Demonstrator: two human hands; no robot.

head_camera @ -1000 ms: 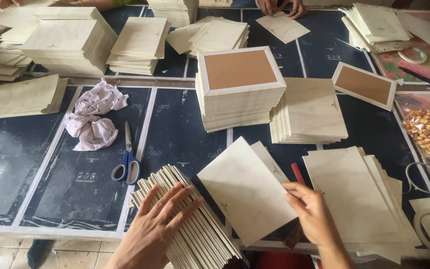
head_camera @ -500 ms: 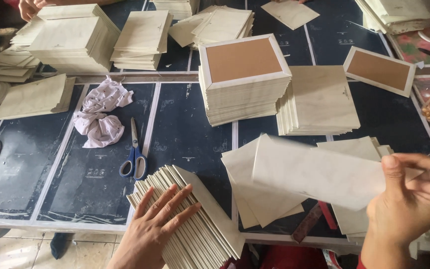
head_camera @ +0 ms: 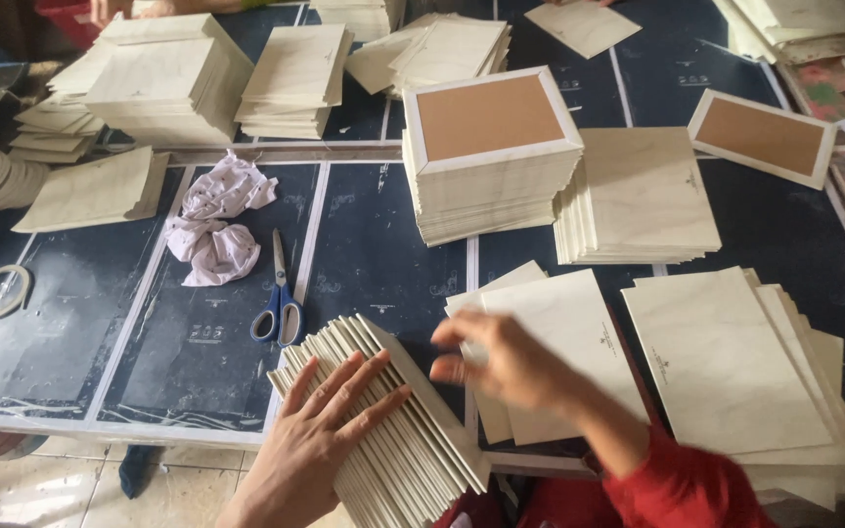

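Sheet gone from the right hand [head_camera: 506, 362], which has swung back empty, fingers loosely spread, over the loose cream sheets [head_camera: 564, 337]. Left hand [head_camera: 330, 425] stays flat on the leaning stack of boards [head_camera: 413, 440] at the desk [head_camera: 198, 342] edge.

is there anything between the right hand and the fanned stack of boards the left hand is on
Nothing visible. The right hand hovers over loose cream sheets, right beside the upper edge of the fanned stack of boards, where the left hand lies flat. The scissors lie off to the left.
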